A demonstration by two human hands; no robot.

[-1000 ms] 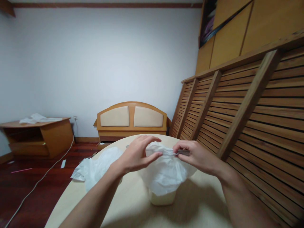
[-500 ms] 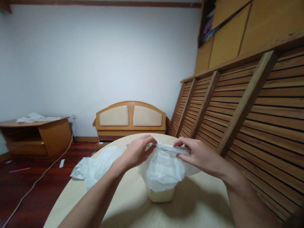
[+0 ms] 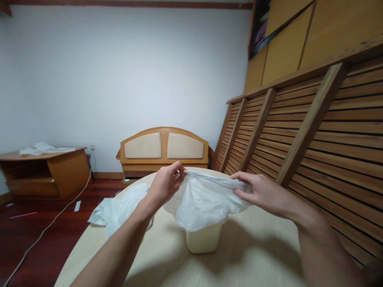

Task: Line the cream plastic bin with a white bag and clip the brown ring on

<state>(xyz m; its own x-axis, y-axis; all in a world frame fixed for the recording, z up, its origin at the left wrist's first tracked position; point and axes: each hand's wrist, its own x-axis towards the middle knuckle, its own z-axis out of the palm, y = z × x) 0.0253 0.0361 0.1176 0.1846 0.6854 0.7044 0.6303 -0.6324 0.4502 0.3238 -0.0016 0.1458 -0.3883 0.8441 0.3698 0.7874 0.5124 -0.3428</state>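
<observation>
A thin white plastic bag (image 3: 203, 203) hangs between my hands, its top edge pulled taut. My left hand (image 3: 169, 179) pinches the left end of that edge, and my right hand (image 3: 251, 187) grips the right end between thumb and fingers. Beneath the bag a pale yellow container (image 3: 203, 240) stands upright on the round, light wooden table (image 3: 161, 255). The bag covers the container's top, so its rim and inside are hidden.
Another crumpled plastic bag (image 3: 122, 207) lies at the table's left, beside my left forearm. Slatted wooden panels (image 3: 338, 159) lean at the right. Beyond the table are a headboard (image 3: 164, 147) and, left, a low cabinet (image 3: 68, 171). A cable (image 3: 44, 231) crosses the floor.
My hands have moved apart and slightly up, stretching the bag's edge wider. The bag has lifted, and more of the container's side shows below it.
</observation>
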